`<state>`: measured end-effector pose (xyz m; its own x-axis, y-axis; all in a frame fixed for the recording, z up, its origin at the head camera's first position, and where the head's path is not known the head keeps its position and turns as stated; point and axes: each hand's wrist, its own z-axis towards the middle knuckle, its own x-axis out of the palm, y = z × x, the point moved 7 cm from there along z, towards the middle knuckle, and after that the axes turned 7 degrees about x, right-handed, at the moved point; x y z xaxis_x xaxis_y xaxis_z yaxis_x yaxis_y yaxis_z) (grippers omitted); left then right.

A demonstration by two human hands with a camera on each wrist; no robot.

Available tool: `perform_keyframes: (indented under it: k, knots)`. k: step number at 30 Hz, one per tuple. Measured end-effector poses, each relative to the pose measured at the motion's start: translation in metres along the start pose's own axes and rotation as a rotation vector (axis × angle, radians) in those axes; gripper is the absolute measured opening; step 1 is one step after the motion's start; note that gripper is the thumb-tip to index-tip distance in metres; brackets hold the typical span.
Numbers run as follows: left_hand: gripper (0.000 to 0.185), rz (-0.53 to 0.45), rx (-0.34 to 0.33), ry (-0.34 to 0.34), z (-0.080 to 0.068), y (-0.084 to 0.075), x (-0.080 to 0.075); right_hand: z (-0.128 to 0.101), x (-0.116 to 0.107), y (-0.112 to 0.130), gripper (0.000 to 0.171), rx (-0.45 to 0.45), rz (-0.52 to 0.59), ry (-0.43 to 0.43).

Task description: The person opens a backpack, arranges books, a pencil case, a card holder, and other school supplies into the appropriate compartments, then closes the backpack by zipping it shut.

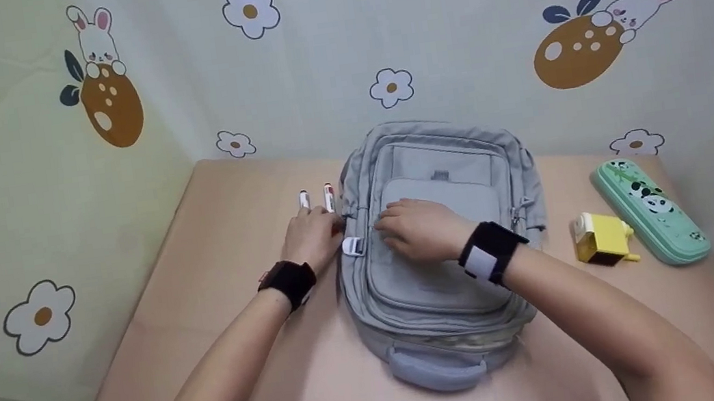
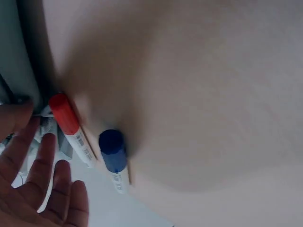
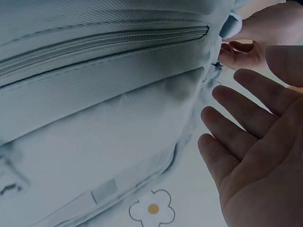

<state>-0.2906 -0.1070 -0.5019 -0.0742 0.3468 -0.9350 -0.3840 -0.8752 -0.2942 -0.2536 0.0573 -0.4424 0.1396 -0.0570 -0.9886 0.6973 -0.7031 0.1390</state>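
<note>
The soft grey fabric backpack (image 1: 441, 251) lies flat in the middle of the peach desk (image 1: 246, 353), zips closed as far as I can see, with the right hand (image 1: 417, 228) resting spread on its front pocket. The left hand (image 1: 312, 237) is at the bag's side by the white buckle (image 1: 353, 246), fingers loosely straight, pinching nothing I can make out. Just beyond it stand the red-capped marker (image 2: 70, 127) and blue-capped marker (image 2: 113, 156), not yet packed, and the yellow sharpener (image 1: 602, 238) and green panda pencil case (image 1: 651, 210) wait well off to the right.

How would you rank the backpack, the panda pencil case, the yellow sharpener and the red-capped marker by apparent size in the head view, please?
1. Grey backpack, clearly largest.
2. Green panda pencil case.
3. Yellow sharpener.
4. Red-capped marker, smallest, though the left hand partly hides it.
</note>
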Motion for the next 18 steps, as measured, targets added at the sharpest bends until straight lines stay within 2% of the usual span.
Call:
perform_keyframes:
  k: [3, 8, 18]
  knots:
    - [0.006, -0.011, 0.038, -0.014, 0.0, -0.001, 0.003, 0.013, 0.006, 0.004, 0.036, -0.002, -0.004, 0.006]
    - [0.004, -0.046, 0.089, -0.037, 0.0, -0.004, 0.004, 0.028, 0.018, 0.01, 0.044, 0.024, -0.003, 0.068]
    - [0.01, -0.118, 0.049, 0.031, -0.001, -0.01, -0.001, 0.034, 0.03, 0.007, 0.05, 0.019, -0.019, 0.056]
